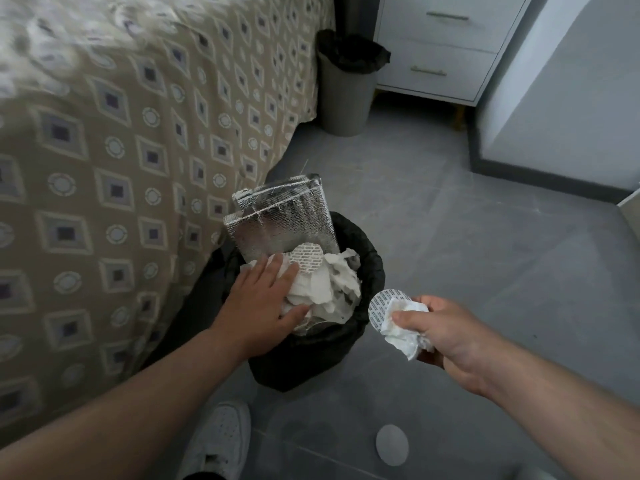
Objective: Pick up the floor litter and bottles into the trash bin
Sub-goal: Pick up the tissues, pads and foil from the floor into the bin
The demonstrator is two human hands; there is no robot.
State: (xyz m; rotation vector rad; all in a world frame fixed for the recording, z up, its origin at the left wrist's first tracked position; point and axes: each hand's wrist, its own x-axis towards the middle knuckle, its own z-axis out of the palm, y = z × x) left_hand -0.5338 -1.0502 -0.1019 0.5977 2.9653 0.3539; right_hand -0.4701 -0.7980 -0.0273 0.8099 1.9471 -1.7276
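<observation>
A trash bin (363, 327) lined with a black bag stands on the floor beside the bed, heaped with crumpled white paper (332, 289). A silver foil bag (287, 223) sticks up out of it, with a round printed seal disc (306, 259) lying on top. My left hand (263, 303) lies flat, fingers spread, pressing on the paper in the bin. Just right of the bin's rim, my right hand (440, 334) is closed around a crumpled tissue (405, 327) and a second round seal disc (379, 308). Another white disc (392, 444) lies on the floor close to me.
A bed with a patterned beige cover (121, 188) fills the left. A second grey bin (343, 84) with a black liner stands further back, next to a white drawer unit (446, 46). White wall panel (561, 98) at right. My white shoe (221, 441) is below the bin.
</observation>
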